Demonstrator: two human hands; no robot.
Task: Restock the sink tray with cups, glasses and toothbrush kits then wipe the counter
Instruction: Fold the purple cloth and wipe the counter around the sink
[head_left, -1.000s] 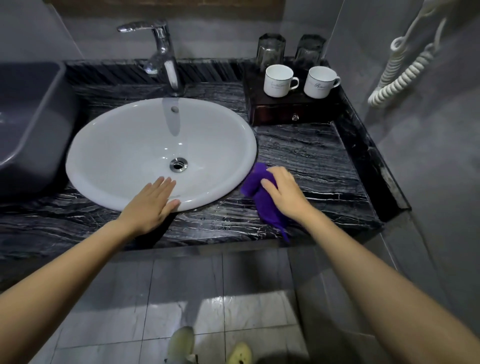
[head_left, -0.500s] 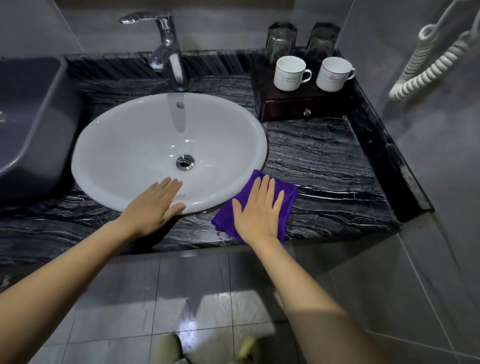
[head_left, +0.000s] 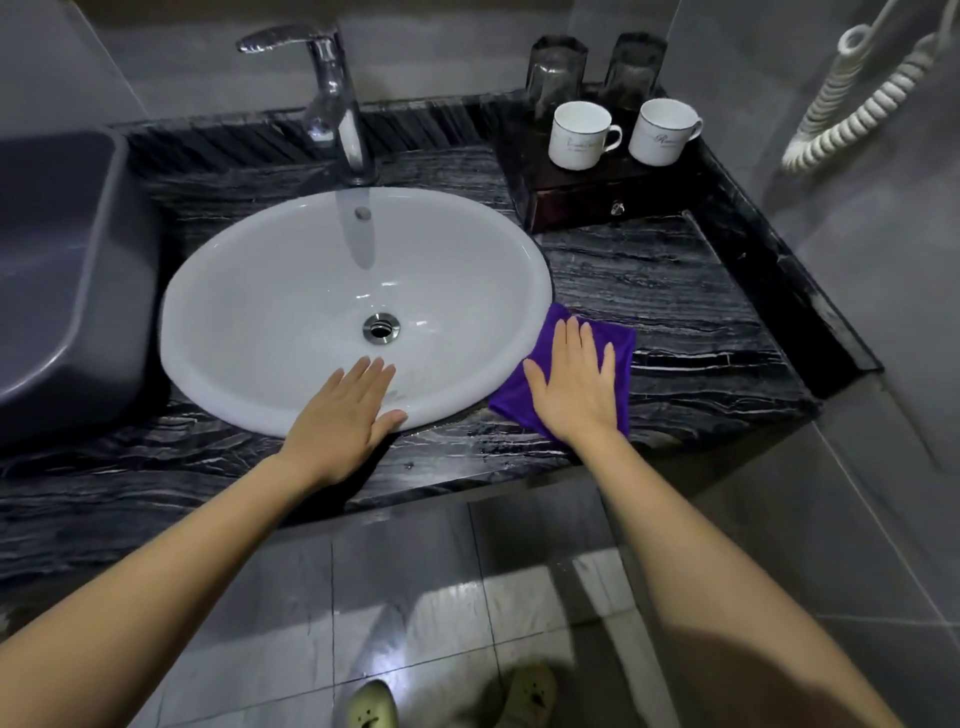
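- The right hand (head_left: 574, 387) lies palm down on a purple cloth (head_left: 615, 345), its fingers (head_left: 571, 338) spread flat and open, gripping nothing; they only press the cloth against the desk (head_left: 675, 291).
- The cloth sits on the dark veined desk just right of the white sink (head_left: 291, 291), with its far left corner touching the basin rim and its near edge close to the front edge of the desk.
- The left hand (head_left: 345, 413) rests palm down on the near rim of the sink, fingers (head_left: 371, 371) stretched out and open, reaching slightly into the bowl; the thumb lies along the rim and the heel of the hand is over the desk.
- A chrome tap (head_left: 332, 98) stands behind the basin, and the drain (head_left: 382, 328) is in the middle of the bowl.
- At the back right corner of the desk a dark wooden tray (head_left: 576, 195) with a small drawer knob on its front carries two white cups (head_left: 579, 136) side by side, handles pointing right, and two dark glasses (head_left: 556, 70) standing behind them against the wall.
- No toothbrush kit can be made out on the tray.
- A grey tub (head_left: 62, 270) sits on the desk left of the sink.
- A white coiled cord (head_left: 852, 109) hangs on the right wall.
- Below, on the tiled floor (head_left: 415, 597), the toes of two pale slippers (head_left: 527, 693) show.
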